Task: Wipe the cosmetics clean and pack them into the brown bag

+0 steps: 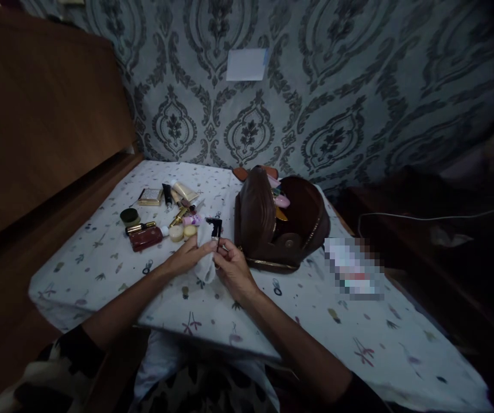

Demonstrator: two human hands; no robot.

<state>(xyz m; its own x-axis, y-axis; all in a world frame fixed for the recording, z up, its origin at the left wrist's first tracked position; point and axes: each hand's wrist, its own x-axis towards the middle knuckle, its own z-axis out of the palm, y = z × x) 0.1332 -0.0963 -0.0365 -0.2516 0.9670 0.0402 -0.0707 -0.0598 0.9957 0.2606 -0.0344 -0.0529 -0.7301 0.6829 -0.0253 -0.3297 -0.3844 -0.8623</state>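
My left hand [189, 256] is closed on a white cloth or wipe [205, 269], which hangs down between my hands. My right hand [236, 272] pinches a small black item with a bent, angular top [216, 228]; its kind is not clear. Cloth and black item touch just above my fingertips. Close to my left hand lie a cream jar [177, 233], a yellow-lidded jar [190, 230] and a purple-and-white tube [192, 220]. Right of my hands stands a brown leather bag [253, 221], unzipped, with pink and yellow things [281, 202] inside.
Left on the patterned tablecloth [251, 321] are a dark red bottle or case [147, 239], a dark round jar [129, 216], a gold-edged box [150, 197] and several tubes [185, 190]. A blurred-out packet [354, 268] lies at right. A wooden cabinet [49, 115] borders the left.
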